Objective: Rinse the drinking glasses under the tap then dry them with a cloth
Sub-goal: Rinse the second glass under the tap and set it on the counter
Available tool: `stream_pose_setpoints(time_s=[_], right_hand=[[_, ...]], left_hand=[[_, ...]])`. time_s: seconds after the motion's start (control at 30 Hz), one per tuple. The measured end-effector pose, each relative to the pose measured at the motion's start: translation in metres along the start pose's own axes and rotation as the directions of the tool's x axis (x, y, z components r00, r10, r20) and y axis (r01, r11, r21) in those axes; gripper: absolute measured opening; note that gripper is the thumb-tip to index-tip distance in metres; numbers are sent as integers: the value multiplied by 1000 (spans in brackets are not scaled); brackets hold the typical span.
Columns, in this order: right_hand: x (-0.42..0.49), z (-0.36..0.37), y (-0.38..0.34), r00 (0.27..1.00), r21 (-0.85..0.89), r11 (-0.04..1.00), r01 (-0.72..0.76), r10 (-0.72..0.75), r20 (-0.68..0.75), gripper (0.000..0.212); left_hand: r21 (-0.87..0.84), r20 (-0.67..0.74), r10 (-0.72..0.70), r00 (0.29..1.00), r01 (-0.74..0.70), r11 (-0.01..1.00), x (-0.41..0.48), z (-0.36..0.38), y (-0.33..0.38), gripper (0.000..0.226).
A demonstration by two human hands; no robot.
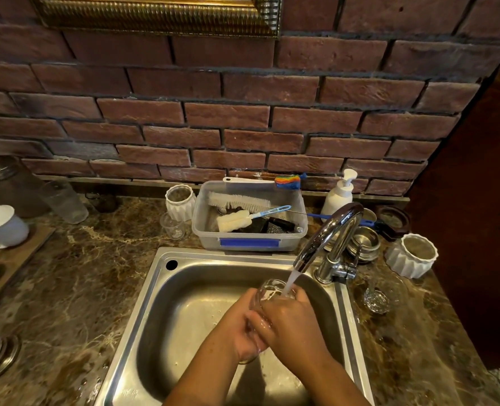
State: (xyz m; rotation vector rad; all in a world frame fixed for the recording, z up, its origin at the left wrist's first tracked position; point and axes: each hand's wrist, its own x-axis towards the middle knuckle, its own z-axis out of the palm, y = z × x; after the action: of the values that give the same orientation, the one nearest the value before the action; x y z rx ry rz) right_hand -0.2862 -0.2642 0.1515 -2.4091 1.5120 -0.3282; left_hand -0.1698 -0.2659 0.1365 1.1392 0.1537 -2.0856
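Observation:
Both my hands hold one clear drinking glass [267,291] over the steel sink [166,291]. My left hand [242,326] wraps its lower part, and my right hand [289,320] grips it from the right side. The glass is tilted with its mouth toward the chrome tap [327,232]. Water [291,281] runs from the spout into the mouth. Another clear glass [377,297] stands on the counter right of the sink, and a small one [174,225] stands behind the sink. No cloth is in view.
A plastic tub [248,238] of bottle brushes sits behind the sink, a soap pump [339,191] to its right. White ribbed pots [412,256] [179,202] stand on the marble counter. Steel lids [363,243] lie by the tap; white crockery [1,225] is at left.

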Motion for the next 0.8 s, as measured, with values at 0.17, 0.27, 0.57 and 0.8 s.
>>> stream_pose_setpoints(time_s=[0.17,0.27,0.57,0.8], right_hand=[[-2,9,-5,945,644,720,-258,327,13,28],[6,6,-10,795,915,84,-395,530,295,20],[17,6,19,759,883,-154,-444,459,461,33],[9,-4,23,999,296,954,40,-35,-21,27]], left_hand=[[458,-223,510,831,-373,807,16,7,0,26],[769,27,828,560,-541,341,10,14,5,17],[822,250,817,519,-560,105,16,12,1,9],[218,-124,151,981,-121,968,19,6,7,36]])
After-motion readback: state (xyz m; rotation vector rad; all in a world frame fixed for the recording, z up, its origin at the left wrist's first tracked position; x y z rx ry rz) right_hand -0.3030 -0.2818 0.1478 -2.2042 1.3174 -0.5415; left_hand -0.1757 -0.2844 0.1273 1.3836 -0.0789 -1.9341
